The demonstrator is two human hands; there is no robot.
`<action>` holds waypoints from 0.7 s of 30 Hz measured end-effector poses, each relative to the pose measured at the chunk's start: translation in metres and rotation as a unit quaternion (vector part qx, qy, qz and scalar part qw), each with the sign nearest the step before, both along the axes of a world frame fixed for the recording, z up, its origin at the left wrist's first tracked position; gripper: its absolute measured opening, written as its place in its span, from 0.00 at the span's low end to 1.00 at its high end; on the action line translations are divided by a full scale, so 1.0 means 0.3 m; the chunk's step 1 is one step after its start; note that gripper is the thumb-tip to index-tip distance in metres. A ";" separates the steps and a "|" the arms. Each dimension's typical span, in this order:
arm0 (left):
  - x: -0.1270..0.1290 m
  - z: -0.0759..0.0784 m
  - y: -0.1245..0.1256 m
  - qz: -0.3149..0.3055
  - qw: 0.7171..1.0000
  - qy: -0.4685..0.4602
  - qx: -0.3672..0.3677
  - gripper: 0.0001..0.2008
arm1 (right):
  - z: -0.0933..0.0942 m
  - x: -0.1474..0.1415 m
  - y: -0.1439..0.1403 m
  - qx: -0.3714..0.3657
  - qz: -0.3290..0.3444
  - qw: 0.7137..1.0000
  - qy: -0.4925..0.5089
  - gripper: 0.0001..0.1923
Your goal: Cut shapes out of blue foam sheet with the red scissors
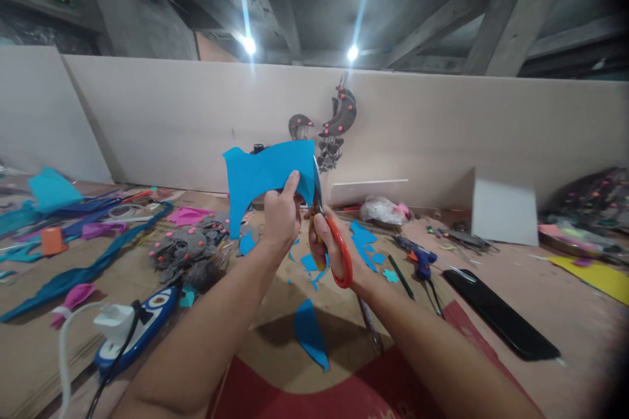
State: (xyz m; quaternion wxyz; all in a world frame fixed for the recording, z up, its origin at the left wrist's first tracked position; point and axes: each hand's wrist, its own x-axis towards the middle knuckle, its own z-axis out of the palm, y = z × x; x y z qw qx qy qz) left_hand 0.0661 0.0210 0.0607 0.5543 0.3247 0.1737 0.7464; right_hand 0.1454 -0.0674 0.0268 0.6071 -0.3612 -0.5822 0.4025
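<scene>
My left hand [284, 209] pinches a large sheet of blue felt [268, 173] by its lower edge, thumb on the near face. The sheet is held up above the table, with a curved cut along its underside. In my right hand [327, 239] is a pair of scissors [341, 255] with red and yellow handles. Their blades point upward along the sheet's right edge; whether they bite into it I cannot tell. Below my hands lie a blue crescent-like offcut [310, 334] and several small blue scraps [309, 263].
A blue power strip [147, 327] with a white plug and grey felt pieces [189, 249] lie left. To the right are a blue glue gun [417, 255], a green pen [400, 276] and a black phone [498, 314]. Grey moon ornaments [343, 111] hang on the white board [417, 124] behind.
</scene>
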 end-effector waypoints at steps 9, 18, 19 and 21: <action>-0.004 0.046 -0.049 0.008 0.999 0.019 -0.039 0.29 | -0.002 -0.003 0.001 -0.015 0.005 1.000 0.017 0.23; -0.009 0.037 -0.023 -0.017 0.999 -0.032 0.021 0.24 | -0.001 0.011 0.000 -0.015 0.020 1.000 0.007 0.21; -0.015 0.041 -0.016 -0.027 0.999 -0.033 0.029 0.23 | 0.001 0.015 0.000 -0.009 0.023 1.000 -0.001 0.20; -0.029 0.048 -0.002 -0.046 0.998 -0.028 0.032 0.21 | 0.003 0.019 0.002 0.003 0.025 1.000 -0.013 0.20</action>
